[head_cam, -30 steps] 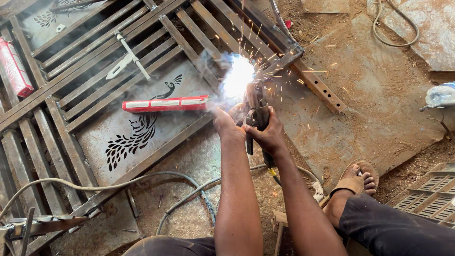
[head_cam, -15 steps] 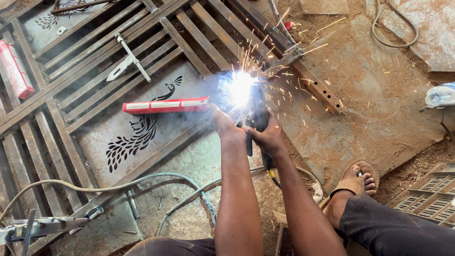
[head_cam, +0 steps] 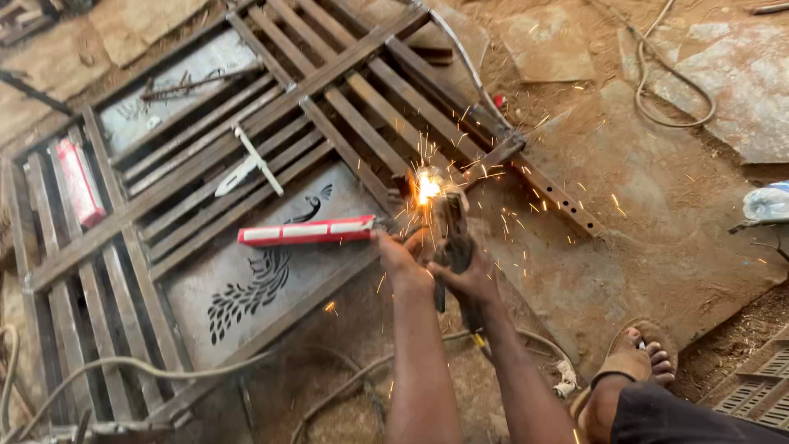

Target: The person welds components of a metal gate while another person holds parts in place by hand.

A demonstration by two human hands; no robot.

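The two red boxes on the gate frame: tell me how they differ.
The red box near the left hand lies nearly level across the peacock panel, long face showing; the far red box lies steeply along the bars at the frame's left edge. The first sits close to the sparks, the second well away. Both are long, slim and red with pale panels.

We see our right hand [head_cam: 470,278] gripping the dark welding electrode holder [head_cam: 453,238], sparks flying at the rusty metal gate frame [head_cam: 345,115] (lying flat), while our left hand [head_cam: 400,253] holds a red-and-white rectangular box [head_cam: 306,232].

Head camera looks steeply down, near, over metal gate frame [head_cam: 246,164].
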